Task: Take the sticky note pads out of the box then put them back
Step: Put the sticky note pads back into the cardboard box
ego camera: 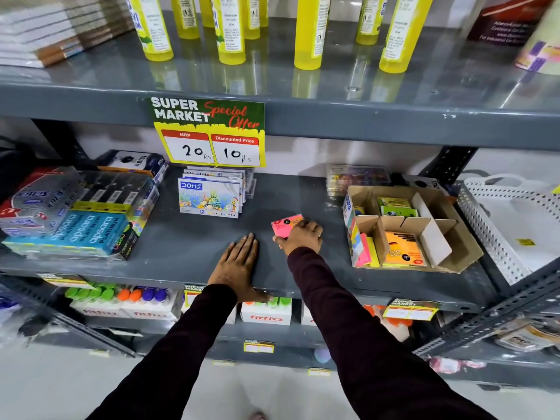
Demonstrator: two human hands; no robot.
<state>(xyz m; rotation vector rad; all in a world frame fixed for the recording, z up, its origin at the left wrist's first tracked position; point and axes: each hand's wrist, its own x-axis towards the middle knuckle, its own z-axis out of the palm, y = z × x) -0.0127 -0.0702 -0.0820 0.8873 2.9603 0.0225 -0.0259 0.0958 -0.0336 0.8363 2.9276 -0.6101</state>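
Head view – left hand [238,265] flat, fingers spread on shelf [188,237], right hand [303,237] gripping pink pad [283,226]

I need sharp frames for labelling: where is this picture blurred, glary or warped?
Head view: centre sharp, the hands and pink pad clear; books top left and lower corners smeared; top shelf mirrors the yellow bottles; shelf edges bow from the wide lens.

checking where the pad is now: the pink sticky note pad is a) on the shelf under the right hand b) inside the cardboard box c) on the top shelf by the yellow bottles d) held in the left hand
a: the right hand grips the pink sticky note pad on the grey shelf, left of the cardboard box.
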